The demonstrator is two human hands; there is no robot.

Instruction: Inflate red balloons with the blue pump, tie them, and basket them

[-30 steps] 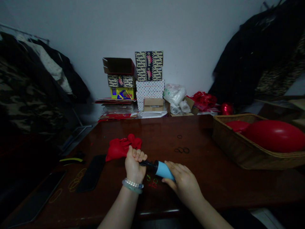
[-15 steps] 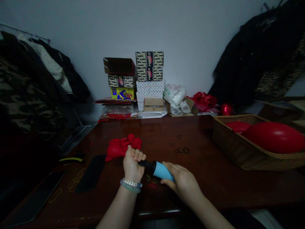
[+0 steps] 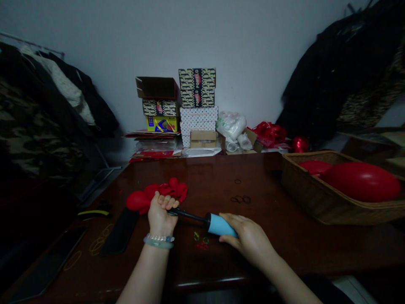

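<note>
A hand balloon pump [image 3: 220, 225] with a light blue body and a black rod lies across the space between my hands. My left hand [image 3: 162, 215], with bracelets at the wrist, is closed around its black nozzle end. Wrapped round the blue body, my right hand [image 3: 249, 238] grips the other end. Just beyond my left fist a small rounded red balloon [image 3: 136, 202] bulges out; its neck is hidden, apparently inside the fist. Behind it lies a pile of limp red balloons [image 3: 180, 191]. Small green and red rubber bands [image 3: 201, 241] lie below the pump.
At right stands a wicker basket [image 3: 316, 202] with large inflated red balloons [image 3: 362, 181]. Black bands [image 3: 241, 199] lie mid-table. Two dark phones [image 3: 118, 234], tan rubber bands [image 3: 100, 240] and a yellow-black item [image 3: 93, 213] are at left. Stacked boxes [image 3: 198, 120] line the wall.
My left hand has moved left, away from the right, and more of the pump's black rod shows. The right hand has shifted slightly right. The small red balloon now stands out rounder beyond my left fist.
</note>
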